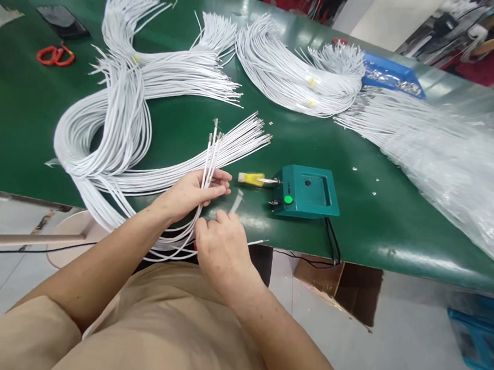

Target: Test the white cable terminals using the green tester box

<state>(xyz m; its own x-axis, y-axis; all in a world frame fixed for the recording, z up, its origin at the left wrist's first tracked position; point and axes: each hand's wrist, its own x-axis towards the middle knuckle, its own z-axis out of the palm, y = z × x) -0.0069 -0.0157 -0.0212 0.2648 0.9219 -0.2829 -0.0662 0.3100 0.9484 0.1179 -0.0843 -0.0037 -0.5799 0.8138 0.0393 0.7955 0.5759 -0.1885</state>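
Observation:
My left hand [190, 195] is closed around a few white wires [208, 162], which stand up between thumb and fingers with bare strands at their tips. Just to its right, my right hand [224, 245] has its fingers curled on a white wire end [236, 201], blurred, with frayed strands at the tip. Another wire end [259, 243] pokes out beyond the right hand, near the table edge. Behind my left hand lies a bundle of white wires [167, 171] with stripped ends. A teal box [309, 192] with a green button and a yellow-tipped metal spindle [256, 179] stands right of both hands.
More bundles of white wire [297, 78] lie across the green table [250, 137]. Red-handled scissors [55, 55] and a dark phone-like slab [63, 21] sit far left. At the back right are a blue tray [392, 74] of small metal parts and plastic-covered wires [452, 160].

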